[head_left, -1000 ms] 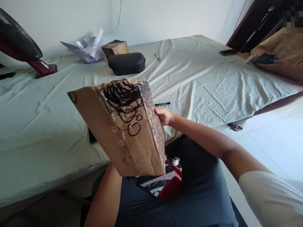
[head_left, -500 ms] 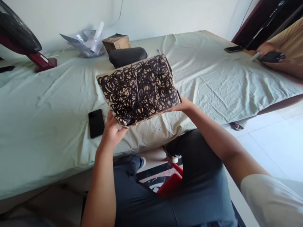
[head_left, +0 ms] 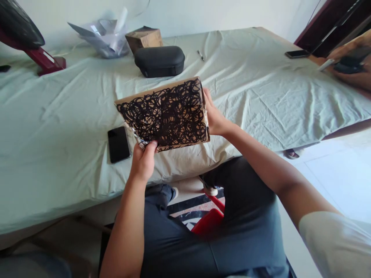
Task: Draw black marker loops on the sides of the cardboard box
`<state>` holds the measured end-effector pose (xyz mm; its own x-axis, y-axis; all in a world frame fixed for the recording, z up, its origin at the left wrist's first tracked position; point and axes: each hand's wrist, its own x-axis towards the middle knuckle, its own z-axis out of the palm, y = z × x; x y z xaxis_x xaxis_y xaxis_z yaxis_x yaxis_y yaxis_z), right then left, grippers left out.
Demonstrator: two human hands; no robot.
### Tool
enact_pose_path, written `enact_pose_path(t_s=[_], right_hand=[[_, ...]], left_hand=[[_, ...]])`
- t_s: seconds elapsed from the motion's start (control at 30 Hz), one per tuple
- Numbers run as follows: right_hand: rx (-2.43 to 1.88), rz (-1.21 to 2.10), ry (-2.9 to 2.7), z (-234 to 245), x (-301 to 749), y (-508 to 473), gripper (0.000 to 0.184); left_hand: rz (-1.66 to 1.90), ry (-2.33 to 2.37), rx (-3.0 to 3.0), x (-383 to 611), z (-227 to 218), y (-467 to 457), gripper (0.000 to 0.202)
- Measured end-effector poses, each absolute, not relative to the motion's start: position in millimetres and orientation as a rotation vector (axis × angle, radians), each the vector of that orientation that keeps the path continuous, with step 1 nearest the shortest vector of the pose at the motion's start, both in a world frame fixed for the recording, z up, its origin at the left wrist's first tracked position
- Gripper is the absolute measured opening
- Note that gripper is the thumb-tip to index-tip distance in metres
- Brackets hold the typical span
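A cardboard box (head_left: 171,114), one face covered in looping black scribbles, is held up over the front of the bed, tilted toward me. My left hand (head_left: 143,160) grips its lower left corner, thumb on the scribbled face and the other fingers hidden behind. At the right side my right hand (head_left: 214,114) is closed around the edge, most of its fingers out of sight behind the box. Just left of my left hand a black phone (head_left: 119,144) lies on the pale green sheet (head_left: 58,154).
Behind the box are a black zip case (head_left: 159,61), a smaller cardboard box (head_left: 145,38), a pen (head_left: 200,55) and a clear plastic bag (head_left: 108,40). A dark red fan (head_left: 46,61) stands at left. At far right sit another phone (head_left: 297,54) and another person's hand (head_left: 348,65).
The box has come lower and slightly left, uncovering the black case and pen. My right hand has shifted from the lower right corner up to the right side; my left thumb now rests on the face.
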<state>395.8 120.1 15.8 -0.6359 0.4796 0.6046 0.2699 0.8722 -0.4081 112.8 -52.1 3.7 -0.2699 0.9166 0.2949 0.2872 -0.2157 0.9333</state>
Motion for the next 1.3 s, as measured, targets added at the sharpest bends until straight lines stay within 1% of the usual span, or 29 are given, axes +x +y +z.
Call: enact_pose_path(t_s=[0.17,0.23,0.4,0.5,0.6,0.67,0.7,0.9,1.03,1.17,1.3], right_hand=[[-0.553,0.414,-2.305,7,390,121,0.146],[-0.534,0.422,-2.302,3,389,123,0.149],[-0.569,0.467,-2.318,2,390,126,0.154],[-0.625,0.466,-2.344,7,394,124,0.156],[-0.626,0.447,-2.339,14,395,120,0.158],[-0.638,0.462,-2.335,17,395,118,0.161],[-0.647,0.476,-2.333,19,395,117,0.162],[-0.699,0.509,-2.308,18,392,119,0.166],[-0.687,0.489,-2.315,12,392,123,0.169],[-0.687,0.49,-2.331,9,390,125,0.163],[-0.659,0.578,-2.301,15,387,117,0.155]], left_hand=[[1.559,1.439,1.404,113,12,-53,0.024],[1.588,1.48,1.348,114,13,-53,0.02],[1.57,1.512,1.363,117,16,-51,0.018],[1.531,1.418,1.445,116,12,-49,0.017],[1.57,1.443,1.333,119,2,-47,0.014],[1.623,1.484,1.265,123,-4,-45,0.009],[1.645,1.485,1.27,124,-6,-43,0.011],[1.668,1.398,1.386,128,-1,-36,0.044],[1.864,1.396,1.434,133,4,-36,0.06],[2.024,1.408,1.462,137,8,-43,0.064],[2.079,1.141,1.612,130,18,-44,0.062]])
